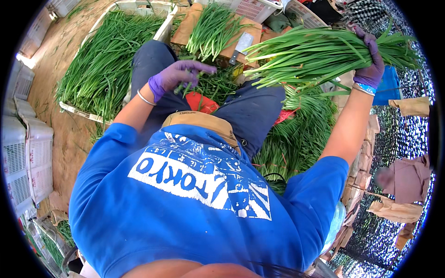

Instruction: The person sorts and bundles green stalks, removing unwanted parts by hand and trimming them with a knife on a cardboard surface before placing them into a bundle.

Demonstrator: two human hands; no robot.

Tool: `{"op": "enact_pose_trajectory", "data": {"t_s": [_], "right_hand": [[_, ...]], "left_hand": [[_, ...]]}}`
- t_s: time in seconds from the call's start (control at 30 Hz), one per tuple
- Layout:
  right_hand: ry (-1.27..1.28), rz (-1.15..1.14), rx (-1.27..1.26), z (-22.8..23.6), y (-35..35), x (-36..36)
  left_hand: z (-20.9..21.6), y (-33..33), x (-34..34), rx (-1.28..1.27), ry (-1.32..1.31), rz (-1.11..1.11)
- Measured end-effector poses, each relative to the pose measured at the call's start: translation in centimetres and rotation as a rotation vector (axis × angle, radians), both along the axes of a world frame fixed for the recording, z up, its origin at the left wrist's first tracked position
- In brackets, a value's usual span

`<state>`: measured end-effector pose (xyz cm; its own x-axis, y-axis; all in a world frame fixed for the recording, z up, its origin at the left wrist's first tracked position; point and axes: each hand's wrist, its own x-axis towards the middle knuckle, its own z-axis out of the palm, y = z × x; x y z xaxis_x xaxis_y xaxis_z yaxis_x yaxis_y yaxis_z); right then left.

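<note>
Guessing I'm at the cleaning-up step: right hand (372, 60) wrapped round a fat bunch of greens (306, 53), up right of the cleaver (244, 42). Left hand (178, 76)'s half-curled, can't tell if holding anything; next probably needs it plucking strays.

The cleaver (242, 46) is smooth metal; right of it, long leaves (317, 52) look faintly glossy; left, the crate (166, 29) is plastic.

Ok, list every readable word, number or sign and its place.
Blue shirt: large blue letters on a white panel; wording not copied.
Tan waist band: small dark lettering, not copied.
White crate at top: red characters, too small to read.
Left white crates: reddish marks, unreadable.
</note>
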<state>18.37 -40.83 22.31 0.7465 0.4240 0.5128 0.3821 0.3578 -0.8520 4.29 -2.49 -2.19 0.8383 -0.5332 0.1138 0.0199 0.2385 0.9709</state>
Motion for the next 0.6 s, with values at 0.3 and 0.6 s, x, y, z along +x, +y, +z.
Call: {"op": "enact_pose_trajectory", "data": {"t_s": [0.3,0.6], "right_hand": [[-0.005,0.110,-0.072,-0.5,1.6,-0.8],[-0.022,0.273,-0.109,-1.7,6.2,-2.8]], "left_hand": [[9.0,-8.0,1.7,0.568,-0.818,0.692],[9.2,-11.7,3.8,0.100,-0.720,0.685]]}}
